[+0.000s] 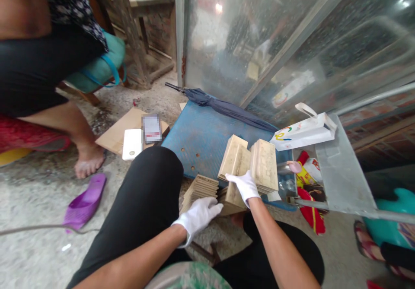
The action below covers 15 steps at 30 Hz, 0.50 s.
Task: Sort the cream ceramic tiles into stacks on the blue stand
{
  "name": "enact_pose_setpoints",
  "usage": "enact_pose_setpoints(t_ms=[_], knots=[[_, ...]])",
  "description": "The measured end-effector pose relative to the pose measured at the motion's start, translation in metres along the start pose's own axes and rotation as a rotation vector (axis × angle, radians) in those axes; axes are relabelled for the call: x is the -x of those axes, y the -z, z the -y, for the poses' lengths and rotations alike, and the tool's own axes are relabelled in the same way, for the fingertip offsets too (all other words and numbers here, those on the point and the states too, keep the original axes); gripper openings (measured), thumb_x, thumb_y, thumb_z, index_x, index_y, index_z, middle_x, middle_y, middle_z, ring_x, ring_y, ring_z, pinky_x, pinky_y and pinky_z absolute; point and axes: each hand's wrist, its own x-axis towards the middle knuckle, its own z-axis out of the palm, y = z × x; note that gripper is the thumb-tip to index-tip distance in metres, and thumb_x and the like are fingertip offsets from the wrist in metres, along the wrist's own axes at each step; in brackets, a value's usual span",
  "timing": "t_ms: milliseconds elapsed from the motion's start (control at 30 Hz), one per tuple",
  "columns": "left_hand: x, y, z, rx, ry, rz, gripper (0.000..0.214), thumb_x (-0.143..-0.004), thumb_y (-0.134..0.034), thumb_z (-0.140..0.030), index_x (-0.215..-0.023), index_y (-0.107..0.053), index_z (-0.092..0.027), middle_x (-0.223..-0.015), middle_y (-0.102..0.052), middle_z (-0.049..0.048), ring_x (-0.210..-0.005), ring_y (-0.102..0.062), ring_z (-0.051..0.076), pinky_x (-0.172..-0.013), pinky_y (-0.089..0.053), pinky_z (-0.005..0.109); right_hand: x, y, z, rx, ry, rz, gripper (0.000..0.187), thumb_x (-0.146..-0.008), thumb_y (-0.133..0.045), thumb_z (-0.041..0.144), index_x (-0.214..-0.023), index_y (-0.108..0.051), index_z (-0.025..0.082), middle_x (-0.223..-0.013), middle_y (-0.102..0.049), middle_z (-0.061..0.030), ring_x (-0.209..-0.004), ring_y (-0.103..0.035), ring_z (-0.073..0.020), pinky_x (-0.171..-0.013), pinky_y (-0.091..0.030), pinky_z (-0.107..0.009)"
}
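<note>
Paper bundles [264, 166] stood on edge at the near rim of a blue board [201, 133], just at 12 o'clock from the gloved hands. The right hand's fingers [231, 177] draped over the top edge of a leaning bundle [231, 200], pointing to 10 o'clock. The thumb was hidden, so whether the right hand [246, 187] truly gripped could not be told. The left hand [198, 217] lay released, its fingers [214, 206] stretched flat toward 2 o'clock. Their tips touched the leaning bundle's lower edge, just below a low stack [201, 186] fanned at 12 o'clock from that hand.

The upright bundles flanked the right hand's knuckles, one at 11 o'clock and one at 1 o'clock, both close against the glove. The person's own black-clad knee [149, 185] hemmed the left hand in at 9 o'clock.

At 3 o'clock a metal sheet [340, 168] and red packets [309, 211] crowded the right side, with a white paper bag [304, 133] at 2 o'clock. A folded umbrella [227, 107] lay across the board's far edge, against a glass cabinet [259, 34]. Bare blue board lay open between the bundles and the umbrella.

Farther at 10 o'clock sat flattened cardboard [118, 135], another person's foot [88, 159] and a purple sandal [84, 202], all well apart from the hands.
</note>
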Motion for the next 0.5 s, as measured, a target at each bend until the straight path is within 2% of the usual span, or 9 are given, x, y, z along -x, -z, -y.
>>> enact_pose_setpoints(t_ms=[167, 300, 400, 500], knots=[[0.009, -0.001, 0.0, -0.003, 0.086, 0.106, 0.052, -0.086, -0.046, -0.047, -0.115, -0.065, -0.009, -0.111, -0.068, 0.0139, -0.101, -0.063, 0.025, -0.09, -0.045, 0.031, -0.05, -0.004, 0.02, 0.199, -0.084, -0.044, 0.095, -0.043, -0.086, 0.049, -0.12, -0.053, 0.004, -0.119, -0.062, -0.025, -0.107, -0.062, -0.035, -0.088, -0.052, -0.037], [0.015, 0.003, -0.005, -0.001, 0.161, 0.155, 0.058, -0.086, -0.047, -0.049, -0.124, -0.061, -0.008, -0.12, -0.065, 0.0149, -0.107, -0.061, 0.026, -0.094, -0.045, 0.031, -0.076, -0.014, 0.026, 0.324, -0.16, -0.051, 0.114, -0.043, -0.085, 0.052, -0.133, -0.041, -0.002, -0.128, -0.055, -0.0279, -0.116, -0.057, -0.0371, -0.095, -0.048, -0.039], [0.017, 0.006, -0.007, 0.026, 0.171, 0.187, 0.056, -0.086, -0.047, -0.048, -0.124, -0.061, -0.009, -0.119, -0.066, 0.0142, -0.106, -0.061, 0.025, -0.093, -0.045, 0.03, -0.089, -0.023, 0.027, 0.381, -0.19, -0.04, 0.127, -0.041, -0.085, 0.054, -0.14, -0.03, -0.004, -0.131, -0.051, -0.0304, -0.121, -0.052, -0.0384, -0.098, -0.046, -0.04], [0.017, 0.008, -0.007, 0.057, 0.16, 0.204, 0.048, -0.086, -0.047, -0.048, -0.114, -0.066, -0.014, -0.112, -0.069, 0.0102, -0.101, -0.063, 0.024, -0.09, -0.046, 0.029, -0.099, -0.03, 0.026, 0.414, -0.212, -0.043, 0.131, -0.041, -0.084, 0.057, -0.142, -0.026, -0.004, -0.13, -0.051, -0.0318, -0.125, -0.049, -0.0381, -0.099, -0.045, -0.04]])
